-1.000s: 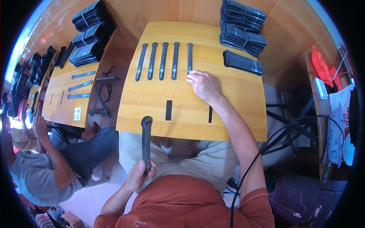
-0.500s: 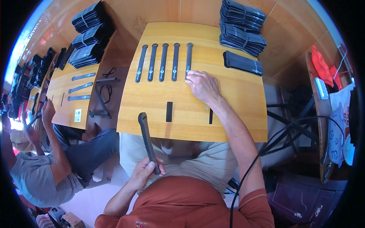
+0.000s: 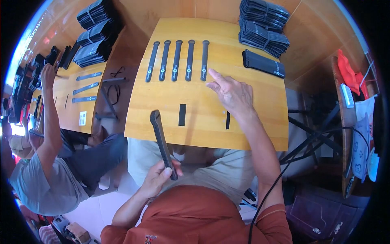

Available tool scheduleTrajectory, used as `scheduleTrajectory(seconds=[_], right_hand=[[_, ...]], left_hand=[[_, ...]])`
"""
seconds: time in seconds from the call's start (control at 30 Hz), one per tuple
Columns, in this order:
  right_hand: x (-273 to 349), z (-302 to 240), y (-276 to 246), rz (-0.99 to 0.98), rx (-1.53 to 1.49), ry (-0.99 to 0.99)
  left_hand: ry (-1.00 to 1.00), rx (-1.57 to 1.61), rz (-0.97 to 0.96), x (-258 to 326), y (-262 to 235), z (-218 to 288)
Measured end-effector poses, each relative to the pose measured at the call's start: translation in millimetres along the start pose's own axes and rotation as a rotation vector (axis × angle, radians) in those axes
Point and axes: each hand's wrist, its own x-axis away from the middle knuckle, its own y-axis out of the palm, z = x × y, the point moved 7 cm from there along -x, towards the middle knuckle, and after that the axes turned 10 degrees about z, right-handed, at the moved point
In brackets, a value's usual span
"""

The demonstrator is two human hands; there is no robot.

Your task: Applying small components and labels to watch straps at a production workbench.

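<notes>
Nearest the wearer, the left hand (image 3: 160,177) grasps the lower end of a black strap (image 3: 162,142), thumb on top. The strap slants up and leftward over the near edge of the wooden desk (image 3: 209,132); held by its end, its length probably stays free and in view.

On the desk's near half lie 2 dark strips (image 3: 182,115), well apart.

Beyond them, the right hand (image 3: 235,95) is empty, thumb and forefinger parted, just beside the rightmost of 5 straps (image 3: 176,61). These lie in a row, rounded ends away, printed ends near, with gaps that seem meant to keep each separate.

To the far right, a flat pile (image 3: 264,65) rests apart from the row, perhaps to leave room. Behind it are 2 bundles (image 3: 264,38), banded, apparently to stay neat.
</notes>
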Motion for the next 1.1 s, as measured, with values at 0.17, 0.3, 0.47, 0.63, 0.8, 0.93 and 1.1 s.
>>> scheduleTrajectory(seconds=[0.17,0.3,0.47,0.63,0.8,0.93,1.1], right_hand=[[36.3,-25.9,-27.2,-0.055,-0.171,0.054],[71.2,-48.1,-34.3,-0.026,-0.601,0.012],[112.4,-78.0,-28.2,-0.189,-0.862,0.099],[136.0,-94.1,-30.4,-0.174,-0.960,0.008],[145.6,-100.3,-27.1,-0.207,-0.956,0.005],[146.3,-101.1,-28.4,-0.210,-0.965,0.020],[150.4,-102.2,-24.9,-0.210,-0.944,-0.023]], left_hand=[[0.061,0.074,0.161,-10.8,-6.3,0.5],[0.132,0.238,0.125,-28.5,2.2,15.8],[0.090,0.263,0.139,-37.1,3.5,24.2],[0.116,0.307,0.106,-35.2,1.1,21.1],[0.143,0.350,0.093,-32.8,0.6,20.2],[0.156,0.358,0.097,-32.4,-0.9,19.8],[0.159,0.360,0.102,-32.3,-3.0,19.5]])
